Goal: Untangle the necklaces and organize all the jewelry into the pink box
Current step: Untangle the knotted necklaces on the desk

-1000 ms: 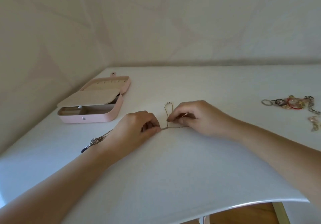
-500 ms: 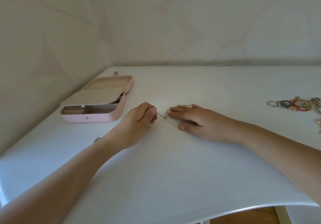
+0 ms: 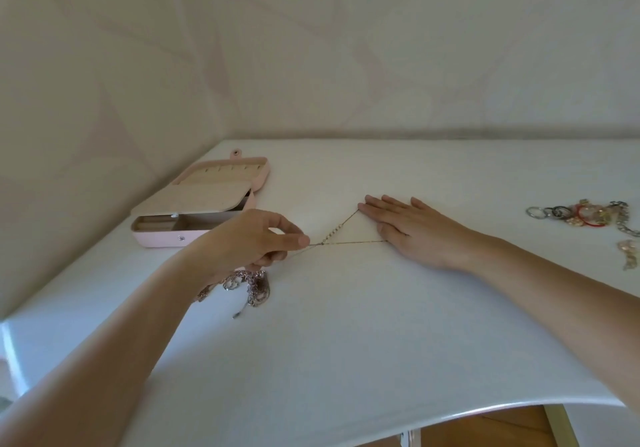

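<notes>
Head view: left hand (image 3: 249,238) pinches fine gold chain (image 3: 337,230) by its crossing. Right hand (image 3: 415,228) flat, fingers straight, pins both strands mid-table, right of pink box (image 3: 162,238). Chain looks light, limp, snag-prone, probably fragile; best held close to the crossing, pulled gently.

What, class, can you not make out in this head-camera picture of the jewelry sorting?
Thin chain: its far ends are hidden under the right hand, head view.
Tangled chains: partly hidden behind the left hand and wrist; their number is too small to tell.
Pink box: its flap covers most compartments.
Loose jewelry: cut off by the right edge.
</notes>
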Motion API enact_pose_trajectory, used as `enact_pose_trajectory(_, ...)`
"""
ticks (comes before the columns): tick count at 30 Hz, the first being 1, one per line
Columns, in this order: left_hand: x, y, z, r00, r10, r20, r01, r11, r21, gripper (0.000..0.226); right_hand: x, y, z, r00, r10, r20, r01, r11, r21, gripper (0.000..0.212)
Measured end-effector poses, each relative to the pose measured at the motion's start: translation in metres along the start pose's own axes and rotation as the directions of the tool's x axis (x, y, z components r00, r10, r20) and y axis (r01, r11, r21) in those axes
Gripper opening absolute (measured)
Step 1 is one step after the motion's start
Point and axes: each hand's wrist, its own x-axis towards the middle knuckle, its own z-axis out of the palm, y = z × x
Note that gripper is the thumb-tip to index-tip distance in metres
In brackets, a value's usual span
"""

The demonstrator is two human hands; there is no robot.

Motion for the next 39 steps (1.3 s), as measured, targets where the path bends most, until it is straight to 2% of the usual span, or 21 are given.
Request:
enact_pose_trajectory(4,-0.002,-0.001,0.002,0.997,0.076,-0.031,-0.069,0.98,0.184,0.041,-0.002,0.001,0.0,1.0,-0.003,0.004,0.003,1.0,-0.005,0.048)
enact_pose_trajectory(7,-0.003,0.001,0.005,0.998,0.034,0.047,-0.04,0.989,0.141,0.049,-0.002,0.0,-0.001,1.0,-0.006,0.0,0.006,1.0,-0.005,0.048)
enact_pose_trajectory(9,-0.006,0.003,0.002,0.988,0.024,0.151,-0.03,0.999,0.039,0.047,-0.002,0.001,-0.001,1.0,-0.004,0.004,0.004,1.0,-0.004,0.048)
enact_pose_trajectory(12,-0.015,0.007,-0.006,0.958,0.082,0.273,-0.081,0.997,-0.017,0.039,-0.002,0.002,-0.002,1.0,-0.002,0.011,0.002,1.0,0.004,0.048)
enact_pose_trajectory(15,-0.018,0.006,0.001,0.954,0.215,0.21,-0.209,0.977,-0.052,0.02,0.0,0.009,-0.003,1.0,0.028,-0.004,-0.028,1.0,0.0,0.048)
enact_pose_trajectory(16,-0.017,0.003,0.007,0.955,0.256,0.151,-0.257,0.966,-0.016,0.01,0.001,0.014,-0.005,0.999,0.05,-0.009,-0.05,0.999,-0.003,0.049)
enact_pose_trajectory(18,-0.016,-0.012,0.023,0.93,0.366,0.013,-0.364,0.921,0.14,0.02,0.003,0.024,-0.009,0.995,0.095,-0.011,-0.095,0.995,-0.01,0.05)
enact_pose_trajectory(20,-0.017,-0.028,0.037,0.821,0.57,-0.045,-0.5,0.754,0.427,0.03,0.006,0.033,-0.012,0.993,0.122,-0.008,-0.122,0.992,-0.02,0.053)
enact_pose_trajectory(21,-0.017,-0.035,0.04,0.766,0.643,-0.031,-0.533,0.66,0.529,0.036,0.007,0.037,-0.012,0.992,0.128,-0.005,-0.128,0.991,-0.027,0.055)
enact_pose_trajectory(22,-0.019,-0.04,0.043,0.745,0.667,-0.019,-0.537,0.615,0.578,0.044,0.008,0.04,-0.013,0.991,0.132,-0.003,-0.132,0.991,-0.033,0.057)
enact_pose_trajectory(25,-0.026,-0.049,0.041,0.806,0.592,-0.004,-0.469,0.641,0.607,0.058,0.012,0.05,-0.015,0.989,0.148,-0.005,-0.148,0.988,-0.037,0.059)
enact_pose_trajectory(28,-0.033,-0.055,0.038,0.832,0.543,0.115,-0.484,0.607,0.63,0.058,0.015,0.058,-0.018,0.986,0.168,-0.008,-0.168,0.984,-0.05,0.057)
enact_pose_trajectory(30,-0.036,-0.058,0.036,0.821,0.54,0.186,-0.521,0.574,0.631,0.056,0.018,0.061,-0.02,0.985,0.173,-0.007,-0.174,0.984,-0.047,0.057)
enact_pose_trajectory(32,-0.038,-0.062,0.034,0.821,0.536,0.194,-0.525,0.577,0.626,0.06,0.02,0.064,-0.021,0.984,0.175,-0.008,-0.175,0.983,-0.046,0.055)
enact_pose_trajectory(36,-0.046,-0.064,0.029,0.844,0.532,0.07,-0.455,0.641,0.618,0.064,0.024,0.069,-0.021,0.984,0.176,0.0,-0.176,0.983,-0.055,0.054)
enact_pose_trajectory(37,-0.05,-0.063,0.029,0.845,0.534,0.021,-0.429,0.654,0.624,0.06,0.024,0.07,-0.021,0.984,0.176,0.001,-0.175,0.983,-0.053,0.054)
enact_pose_trajectory(39,-0.054,-0.061,0.029,0.82,0.565,-0.089,-0.39,0.666,0.636,0.038,0.025,0.072,-0.02,0.984,0.179,-0.005,-0.179,0.982,-0.051,0.054)
